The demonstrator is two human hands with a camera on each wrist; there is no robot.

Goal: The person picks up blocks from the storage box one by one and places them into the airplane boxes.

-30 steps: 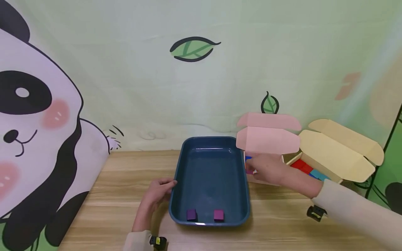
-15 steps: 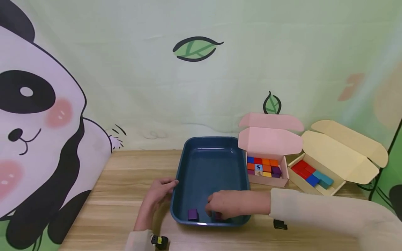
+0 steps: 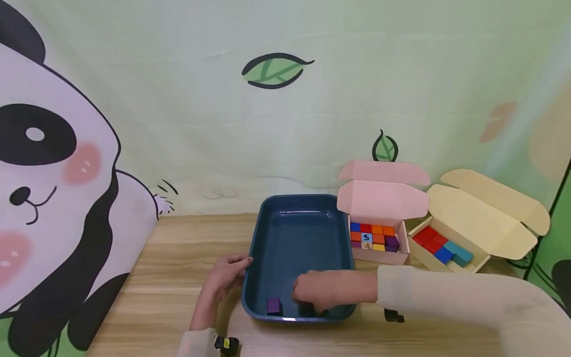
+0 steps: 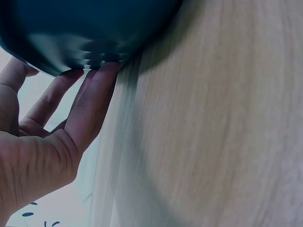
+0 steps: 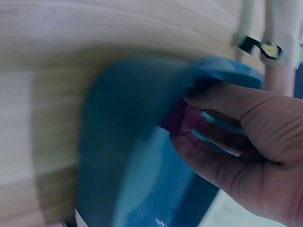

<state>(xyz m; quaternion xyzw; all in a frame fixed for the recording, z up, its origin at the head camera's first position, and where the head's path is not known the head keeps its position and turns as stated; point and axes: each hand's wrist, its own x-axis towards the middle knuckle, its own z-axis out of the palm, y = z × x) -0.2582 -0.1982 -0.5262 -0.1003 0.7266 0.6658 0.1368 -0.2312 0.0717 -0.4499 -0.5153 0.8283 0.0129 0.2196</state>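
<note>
My right hand is over the near end of a dark blue tray. In the right wrist view its thumb and fingers pinch a magenta cube block close to the tray wall; the head view hides that block behind the hand. A purple cube block lies in the tray's near left corner. At the tray's left side my left hand holds the rim, thumb on top. The left wrist view shows its fingers against the tray's outer wall.
Right of the tray stands a pink box with its lid up, holding rows of coloured blocks. Beside it, a cream box holds red, blue and teal blocks. A printed panda curtain hangs behind the wooden table.
My right hand has left the pink box, reached into the tray's near end and taken hold of the magenta cube block. The left hand stays at the tray's rim.
</note>
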